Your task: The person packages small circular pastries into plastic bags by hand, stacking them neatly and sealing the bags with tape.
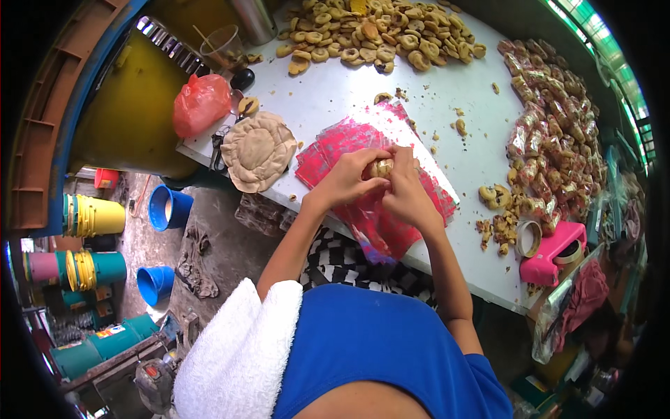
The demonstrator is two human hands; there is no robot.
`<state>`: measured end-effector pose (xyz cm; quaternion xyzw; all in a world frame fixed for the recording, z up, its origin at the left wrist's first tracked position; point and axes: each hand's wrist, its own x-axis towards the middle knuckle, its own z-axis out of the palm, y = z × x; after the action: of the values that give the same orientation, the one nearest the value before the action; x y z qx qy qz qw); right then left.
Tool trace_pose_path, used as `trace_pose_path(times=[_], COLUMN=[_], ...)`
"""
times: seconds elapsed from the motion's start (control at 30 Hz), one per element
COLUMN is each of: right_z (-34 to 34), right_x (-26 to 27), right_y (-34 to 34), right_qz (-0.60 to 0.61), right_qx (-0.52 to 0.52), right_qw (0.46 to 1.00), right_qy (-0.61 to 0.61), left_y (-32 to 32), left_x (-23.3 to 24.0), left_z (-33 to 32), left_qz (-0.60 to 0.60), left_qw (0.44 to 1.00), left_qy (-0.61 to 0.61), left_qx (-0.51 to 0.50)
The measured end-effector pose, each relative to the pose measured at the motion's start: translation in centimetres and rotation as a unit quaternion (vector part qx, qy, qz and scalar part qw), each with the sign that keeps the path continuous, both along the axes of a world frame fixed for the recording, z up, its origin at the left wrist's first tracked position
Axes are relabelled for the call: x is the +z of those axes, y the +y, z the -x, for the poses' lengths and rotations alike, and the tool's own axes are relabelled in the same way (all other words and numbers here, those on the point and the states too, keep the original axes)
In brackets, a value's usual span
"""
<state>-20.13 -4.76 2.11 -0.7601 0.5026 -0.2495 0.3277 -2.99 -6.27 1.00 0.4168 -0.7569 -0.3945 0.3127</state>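
My left hand (353,175) and my right hand (408,186) meet over a stack of pink printed plastic wrapping sheets (345,131) near the table's front edge. Between the fingers of both hands is a small bundle of ring-shaped pastries (381,167), partly hidden by the fingers. Clear film seems to shine on its surface. Beyond the sheets lies a large heap of loose pastries (387,31). To the right is a pile of wrapped pastry packs (549,125) in clear and red film.
A pink tape dispenser (555,254) and a tape roll (528,238) stand at the right, beside broken pastries (494,228). At the left are a round cloth pad (258,151), a red plastic bag (201,105), scissors (218,149) and a plastic cup (224,47). Blue buckets (170,208) stand on the floor.
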Motion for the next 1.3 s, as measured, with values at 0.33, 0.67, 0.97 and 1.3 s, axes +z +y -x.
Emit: trace_pose_path(times=[0.33,0.67,0.97,1.3], right_z=[2.8,2.9,3.4,6.7], right_x=[0.7,-1.0,-0.3,4.3], right_y=[-2.1,-2.7,-4.7,0.8], right_qz=[-0.032,0.048,-0.027,0.053], right_qx=[0.143,0.122,0.148,-0.03], right_qw=[0.988,0.984,0.98,0.993], right_qy=[-0.047,-0.124,-0.126,-0.101], left_y=[1.2,2.1,2.7,2.6], left_x=[-0.5,-0.6,0.8,-0.6], left_z=[1.6,2.8,4.6,7.0], left_qz=[0.109,0.13,0.203,0.261], left_qw=[0.989,0.966,0.937,0.882], left_qy=[0.044,-0.134,-0.168,-0.35], left_qx=[0.086,0.178,0.23,0.178])
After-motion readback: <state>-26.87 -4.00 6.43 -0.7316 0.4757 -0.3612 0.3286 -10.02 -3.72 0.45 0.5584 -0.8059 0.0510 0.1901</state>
